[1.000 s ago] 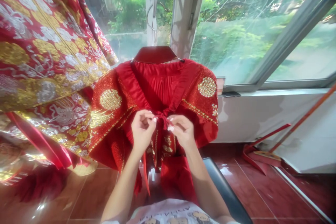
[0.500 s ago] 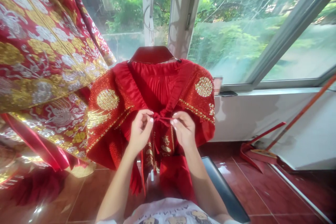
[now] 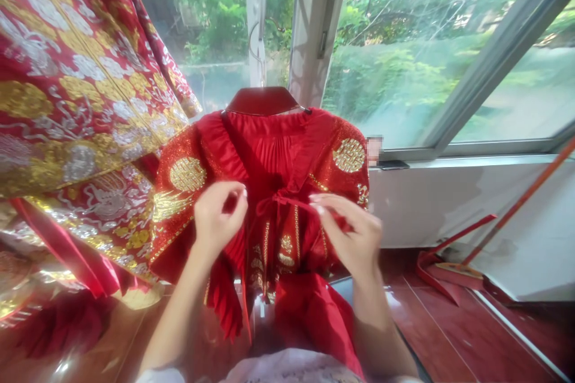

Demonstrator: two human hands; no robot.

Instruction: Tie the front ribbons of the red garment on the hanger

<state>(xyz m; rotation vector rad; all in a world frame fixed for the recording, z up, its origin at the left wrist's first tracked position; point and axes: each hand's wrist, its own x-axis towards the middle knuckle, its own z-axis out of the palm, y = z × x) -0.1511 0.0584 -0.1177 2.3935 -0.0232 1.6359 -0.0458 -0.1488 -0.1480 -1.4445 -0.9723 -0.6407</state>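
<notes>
A small red garment [image 3: 274, 155] with gold round emblems hangs on a dark red hanger [image 3: 263, 100] from the window frame. A thin red tie ribbon [image 3: 287, 200] closes its front. My left hand [image 3: 218, 218] pinches one end of the ribbon near the left chest. My right hand [image 3: 354, 233] pinches the other end, drawn out to the right. The knot sits between both hands at the garment's middle.
A large red and gold brocade robe [image 3: 67, 108] hangs at the left, reaching the red tiled floor [image 3: 449, 335]. Windows [image 3: 404, 48] with greenery behind stand ahead. A red dustpan [image 3: 444, 263] with an orange handle leans at the right wall.
Both hands have moved apart from the middle, left going left and right going right, drawing the ribbon ends outward. The camera view dipped slightly.
</notes>
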